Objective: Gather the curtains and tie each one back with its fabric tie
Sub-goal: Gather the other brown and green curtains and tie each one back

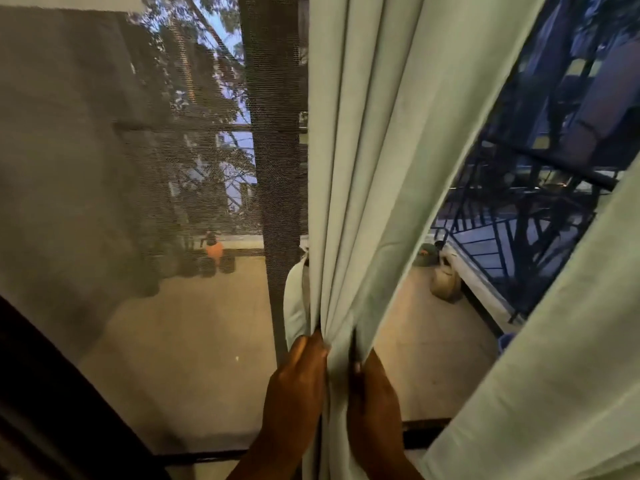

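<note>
Pale green cloth: a gathered curtain (363,168) is seen hanging down the middle of the view, bunched into long vertical folds that narrow toward the hands; its top is cut off by the upper edge.
Left hand (294,382): it is pressed against the left side of the bundle, fingers curled round the folds; the fingertips are buried in the cloth and cannot be made out.
Right hand (374,393): the right side of the same bundle is gripped by it, just beside the left hand; the thumb and fingertips are tucked into a dark crease, so only the back of the hand is shown.
Forearms: both are cut off by the bottom edge.
Fabric tie (294,299): a pale strip, possibly the tie, is seen hanging just left of the bundle above the left hand; what it is fastened to is hidden behind the folds.
Second curtain (561,341): a broad slanted panel of the same cloth is spread across the lower right, cut off by the right and bottom edges.
Mesh screen (138,168): the left half of the view is covered by dark netting, through which a terrace floor (180,323) and dim potted plants (211,261) are only vaguely seen.
Railing (519,220): dark metal bars are glimpsed in the gap between the two curtains.
</note>
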